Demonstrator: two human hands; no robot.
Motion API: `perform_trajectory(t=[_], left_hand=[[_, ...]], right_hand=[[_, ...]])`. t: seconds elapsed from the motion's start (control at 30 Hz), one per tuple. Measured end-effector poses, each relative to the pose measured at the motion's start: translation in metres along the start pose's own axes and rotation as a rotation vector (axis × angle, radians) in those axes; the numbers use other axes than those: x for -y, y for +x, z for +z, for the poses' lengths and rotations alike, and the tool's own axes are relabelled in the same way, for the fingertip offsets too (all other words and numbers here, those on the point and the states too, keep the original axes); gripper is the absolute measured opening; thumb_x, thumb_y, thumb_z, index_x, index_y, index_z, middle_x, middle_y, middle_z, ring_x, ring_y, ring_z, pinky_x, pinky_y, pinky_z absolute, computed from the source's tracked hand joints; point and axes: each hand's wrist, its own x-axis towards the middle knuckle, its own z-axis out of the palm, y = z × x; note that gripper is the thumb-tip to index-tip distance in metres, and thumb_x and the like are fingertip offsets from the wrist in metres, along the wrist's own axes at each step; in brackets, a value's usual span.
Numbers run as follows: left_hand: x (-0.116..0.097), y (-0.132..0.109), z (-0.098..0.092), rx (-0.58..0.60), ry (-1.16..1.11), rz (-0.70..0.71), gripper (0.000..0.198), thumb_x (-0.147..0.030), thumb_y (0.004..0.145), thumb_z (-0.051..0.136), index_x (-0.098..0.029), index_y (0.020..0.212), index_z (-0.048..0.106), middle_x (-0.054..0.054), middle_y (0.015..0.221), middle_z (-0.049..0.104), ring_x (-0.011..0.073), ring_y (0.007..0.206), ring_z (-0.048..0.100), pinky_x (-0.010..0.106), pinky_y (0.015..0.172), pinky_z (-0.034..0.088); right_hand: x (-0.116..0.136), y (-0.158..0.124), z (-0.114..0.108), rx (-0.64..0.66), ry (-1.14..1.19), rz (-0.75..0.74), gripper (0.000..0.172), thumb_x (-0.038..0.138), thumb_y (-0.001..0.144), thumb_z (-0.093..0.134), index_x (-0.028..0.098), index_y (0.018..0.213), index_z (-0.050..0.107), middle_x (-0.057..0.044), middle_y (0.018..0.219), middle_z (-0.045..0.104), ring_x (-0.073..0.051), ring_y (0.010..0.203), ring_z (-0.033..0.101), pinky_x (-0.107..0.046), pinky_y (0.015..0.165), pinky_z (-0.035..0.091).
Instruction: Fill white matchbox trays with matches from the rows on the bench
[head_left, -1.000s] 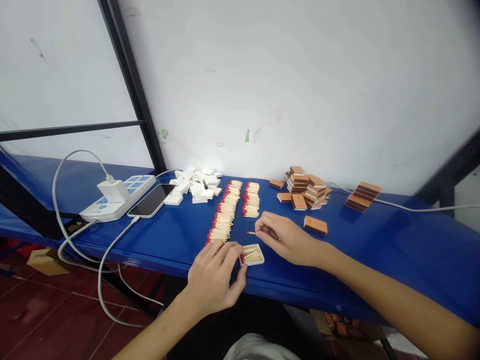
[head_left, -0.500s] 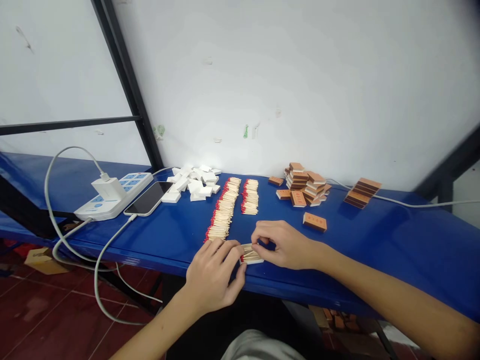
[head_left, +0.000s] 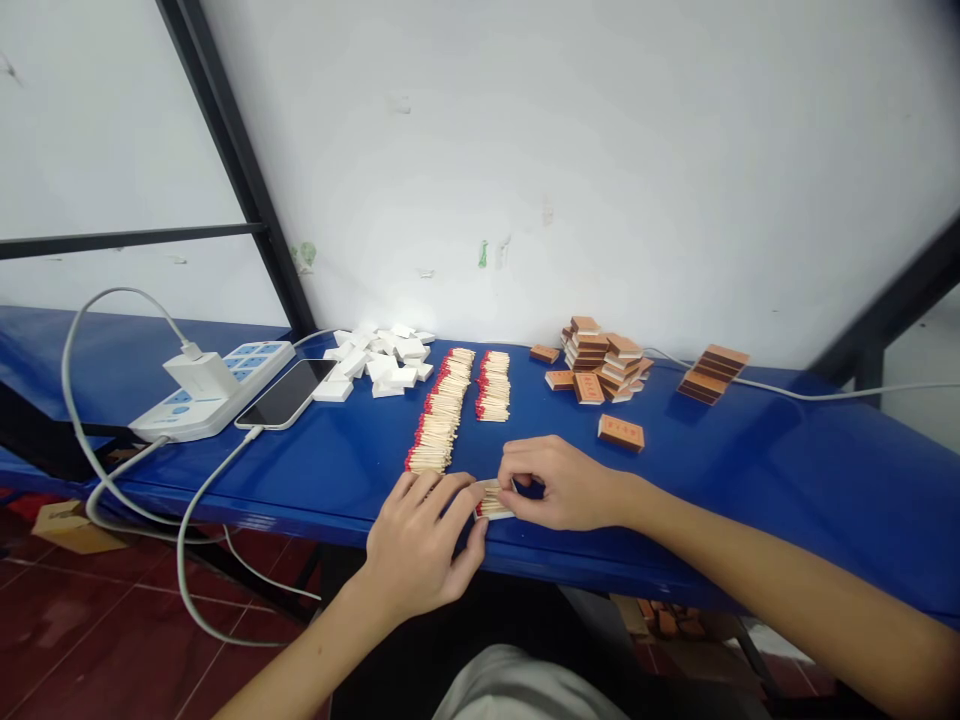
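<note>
The left hand (head_left: 424, 540) is gripping the white tray (head_left: 498, 517) of matches (head_left: 491, 502) at its nine o'clock end, near the blue table's (head_left: 712, 520) front edge. At three o'clock the right hand (head_left: 566, 485) is pinching over it, fingertips hiding whether anything is held; a long match row (head_left: 442, 410) is lying toward eleven.

Matches (head_left: 439, 412) cream, red-tipped; tray (head_left: 498, 517) white; matchboxes (head_left: 588, 388) orange-brown; table (head_left: 720, 480) blue

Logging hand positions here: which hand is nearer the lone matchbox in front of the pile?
Right. The right hand is left of the matchbox, not touching it; the left hand is farther left, at the white tray.
</note>
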Motion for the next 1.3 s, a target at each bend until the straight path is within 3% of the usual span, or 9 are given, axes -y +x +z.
perform_trajectory(t=[0.13,0.2,0.27,0.37,0.47,0.57,0.63,1.1,1.3], left_hand=[[0.0,-0.001,-0.001,0.006,0.0,0.004,0.02,-0.022,0.09,0.055,-0.018,0.107,0.063,0.006,0.105,0.07,0.0239,0.086,0.059,0.039,0.075,0.04],[0.0,-0.001,-0.001,0.007,-0.006,0.008,0.019,-0.022,0.09,0.055,-0.018,0.107,0.062,0.007,0.105,0.07,0.0238,0.086,0.059,0.039,0.075,0.04],[0.0,-0.001,-0.001,0.007,-0.01,0.011,0.02,-0.022,0.09,0.055,-0.018,0.108,0.062,0.007,0.104,0.07,0.0237,0.086,0.059,0.039,0.076,0.041],[0.0,0.0,0.0,0.005,-0.013,0.014,0.021,-0.022,0.089,0.055,-0.018,0.109,0.061,0.007,0.104,0.07,0.0234,0.086,0.06,0.038,0.076,0.042],[-0.001,0.0,0.001,-0.008,-0.007,0.018,0.023,-0.022,0.089,0.055,-0.017,0.11,0.061,0.007,0.104,0.07,0.0235,0.086,0.06,0.039,0.076,0.043],[-0.001,0.0,0.002,-0.025,0.002,0.023,0.026,-0.022,0.088,0.056,-0.016,0.112,0.06,0.007,0.104,0.071,0.0237,0.086,0.06,0.039,0.076,0.043],[-0.001,0.0,0.002,-0.028,0.007,0.023,0.026,-0.022,0.088,0.056,-0.016,0.112,0.06,0.007,0.104,0.071,0.0236,0.085,0.06,0.039,0.076,0.043],[0.0,-0.002,0.002,-0.021,0.013,0.028,0.026,-0.023,0.088,0.055,-0.016,0.113,0.061,0.007,0.104,0.071,0.024,0.087,0.061,0.039,0.076,0.045],[-0.001,0.0,0.002,-0.037,0.022,0.023,0.025,-0.023,0.088,0.054,-0.017,0.111,0.062,0.007,0.101,0.071,0.0234,0.085,0.062,0.039,0.076,0.046]], right_hand=[[-0.006,0.002,0.0,-0.071,-0.048,0.101,0.011,0.02,0.09,0.056,0.018,0.081,0.061,0.005,0.062,0.046,-0.009,0.057,0.042,-0.023,0.058,0.033],[-0.012,0.003,0.0,-0.081,-0.095,0.186,0.011,0.02,0.091,0.054,0.018,0.094,0.064,0.005,0.061,0.047,-0.01,0.056,0.043,-0.024,0.059,0.033],[-0.019,0.004,-0.001,-0.067,-0.173,0.263,0.024,0.02,0.093,0.051,0.018,0.114,0.062,0.004,0.064,0.052,-0.012,0.059,0.048,-0.025,0.061,0.034],[-0.027,0.005,-0.001,-0.04,-0.312,0.332,0.04,0.024,0.097,0.045,0.017,0.136,0.052,-0.002,0.078,0.062,-0.018,0.07,0.056,-0.028,0.066,0.039],[-0.033,0.006,0.002,-0.005,-0.397,0.353,0.048,0.031,0.1,0.04,0.016,0.145,0.044,-0.011,0.103,0.066,-0.024,0.09,0.062,-0.035,0.078,0.045],[-0.035,0.006,0.005,0.032,-0.443,0.373,0.052,0.038,0.101,0.037,0.014,0.147,0.042,-0.017,0.124,0.061,-0.03,0.112,0.058,-0.042,0.094,0.045],[-0.035,0.006,0.006,0.047,-0.45,0.388,0.053,0.04,0.101,0.036,0.014,0.147,0.043,-0.018,0.129,0.058,-0.032,0.116,0.057,-0.044,0.098,0.044],[-0.021,0.005,-0.001,0.12,-0.399,0.363,0.053,0.045,0.097,0.046,0.017,0.142,0.05,-0.014,0.116,0.061,-0.029,0.105,0.059,-0.043,0.09,0.047],[-0.016,0.005,-0.004,0.117,-0.381,0.361,0.051,0.044,0.098,0.047,0.017,0.14,0.052,-0.015,0.119,0.061,-0.03,0.109,0.058,-0.043,0.091,0.045]])
